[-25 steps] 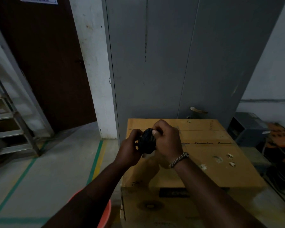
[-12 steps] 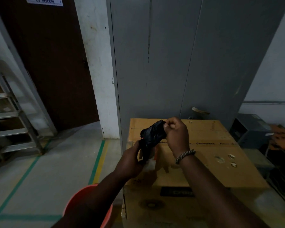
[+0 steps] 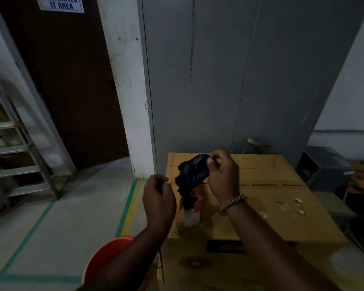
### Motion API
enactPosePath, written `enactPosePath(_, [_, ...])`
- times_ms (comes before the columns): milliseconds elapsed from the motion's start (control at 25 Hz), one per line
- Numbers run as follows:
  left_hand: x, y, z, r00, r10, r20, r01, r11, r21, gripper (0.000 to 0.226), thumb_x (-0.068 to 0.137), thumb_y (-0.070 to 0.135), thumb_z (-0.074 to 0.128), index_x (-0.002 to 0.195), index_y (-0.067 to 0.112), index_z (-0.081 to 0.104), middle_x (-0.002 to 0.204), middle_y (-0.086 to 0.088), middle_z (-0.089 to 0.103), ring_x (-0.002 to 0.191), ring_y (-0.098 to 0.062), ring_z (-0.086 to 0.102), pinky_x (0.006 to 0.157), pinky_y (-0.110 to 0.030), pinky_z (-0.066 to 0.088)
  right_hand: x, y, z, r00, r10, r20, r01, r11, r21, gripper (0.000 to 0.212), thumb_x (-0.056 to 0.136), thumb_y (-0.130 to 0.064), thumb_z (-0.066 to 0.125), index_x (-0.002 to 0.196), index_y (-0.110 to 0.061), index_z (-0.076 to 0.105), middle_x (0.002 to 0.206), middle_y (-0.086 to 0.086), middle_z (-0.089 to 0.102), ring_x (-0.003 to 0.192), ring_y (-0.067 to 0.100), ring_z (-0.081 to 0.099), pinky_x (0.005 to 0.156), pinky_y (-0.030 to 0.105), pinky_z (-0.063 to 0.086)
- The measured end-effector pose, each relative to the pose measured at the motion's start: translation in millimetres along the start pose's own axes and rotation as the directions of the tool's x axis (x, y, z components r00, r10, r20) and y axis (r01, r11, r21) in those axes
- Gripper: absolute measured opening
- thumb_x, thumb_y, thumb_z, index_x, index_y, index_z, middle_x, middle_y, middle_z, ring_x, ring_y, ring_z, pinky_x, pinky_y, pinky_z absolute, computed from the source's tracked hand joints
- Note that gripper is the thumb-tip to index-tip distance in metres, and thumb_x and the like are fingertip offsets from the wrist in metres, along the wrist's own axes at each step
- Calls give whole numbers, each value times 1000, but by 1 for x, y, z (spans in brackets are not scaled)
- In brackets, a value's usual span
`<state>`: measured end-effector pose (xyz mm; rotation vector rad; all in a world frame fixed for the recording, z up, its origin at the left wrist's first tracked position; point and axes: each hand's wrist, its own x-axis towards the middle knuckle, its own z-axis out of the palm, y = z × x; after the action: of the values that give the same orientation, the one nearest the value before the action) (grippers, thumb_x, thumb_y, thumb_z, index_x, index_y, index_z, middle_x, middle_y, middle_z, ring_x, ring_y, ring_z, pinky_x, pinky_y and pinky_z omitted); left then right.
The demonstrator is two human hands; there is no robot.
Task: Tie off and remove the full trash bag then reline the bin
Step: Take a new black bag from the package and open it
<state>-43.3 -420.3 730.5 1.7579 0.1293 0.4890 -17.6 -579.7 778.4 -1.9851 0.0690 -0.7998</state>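
Note:
A folded black trash bag (image 3: pixel 192 171) hangs over the cardboard box, and my right hand (image 3: pixel 223 175) pinches its upper corner. A red and white label or wrapper (image 3: pixel 194 203) dangles at the bag's lower end. My left hand (image 3: pixel 159 194) is just left of the bag, fingers curled, with nothing visible in them. Part of the orange bin (image 3: pixel 105 257) shows at the bottom left, half hidden by my left forearm; its inside is not visible.
A large cardboard box (image 3: pixel 271 211) stands in front of me against a grey metal cabinet (image 3: pixel 219 80). A stepladder (image 3: pixel 19 156) is at the left, beside a dark door (image 3: pixel 72 80). Dark equipment (image 3: pixel 324 166) and orange items sit at the right. Taped lines mark the floor.
The bag was a tight roll held in both hands. My right hand has pulled it up and partly unfolded it, and my left hand has come off it to the left.

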Motion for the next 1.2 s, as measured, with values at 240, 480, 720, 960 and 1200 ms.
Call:
enactPosePath(240, [4, 47, 7, 799, -310, 516, 500, 819, -282, 44, 106, 53, 35, 117, 26, 68, 98, -13, 77, 83, -32, 74, 65, -40, 59, -17, -18, 2, 960, -279, -6, 279, 960, -26, 5, 95, -9, 60, 97, -13, 61, 89, -5, 67, 80, 3, 62, 64, 5, 43])
enactPosePath(480, [16, 54, -1, 743, -211, 636, 596, 642, -483, 34, 106, 27, 44, 132, 14, 63, 124, -18, 70, 107, -33, 70, 83, -45, 58, -22, -22, -3, 908, -399, 124, 396, 917, 47, 8, 93, -19, 65, 97, -13, 67, 103, -2, 69, 100, 7, 64, 84, 24, 55])
enactPosePath(720, [21, 55, -4, 732, -131, 668, 564, 667, -487, 36, 105, 7, 36, 133, 7, 58, 127, -20, 68, 116, -37, 67, 96, -55, 56, -12, -32, 0, 953, -7, 303, -8, 999, 49, 54, 87, -37, 74, 134, -33, 48, 131, -9, 58, 115, 5, 56, 92, 23, 52])
enactPosePath(960, [30, 37, 2, 766, -180, 617, 575, 620, -534, 34, 105, 6, 43, 135, 11, 56, 131, -21, 66, 119, -41, 65, 104, -62, 46, -19, -33, -5, 969, -45, 242, -28, 957, 290, 69, 79, -8, 81, 136, -33, 53, 129, -10, 65, 123, 6, 60, 96, 30, 57])
enactPosePath(1200, [47, 32, -3, 802, -223, 554, 557, 613, -560, 35, 106, 20, 46, 136, 4, 54, 126, -23, 64, 101, -32, 71, 78, -41, 61, -33, -20, -4, 877, -353, 325, 285, 928, 240, 47, 72, -4, 84, 112, -20, 66, 107, -9, 67, 105, 13, 64, 84, 40, 58])
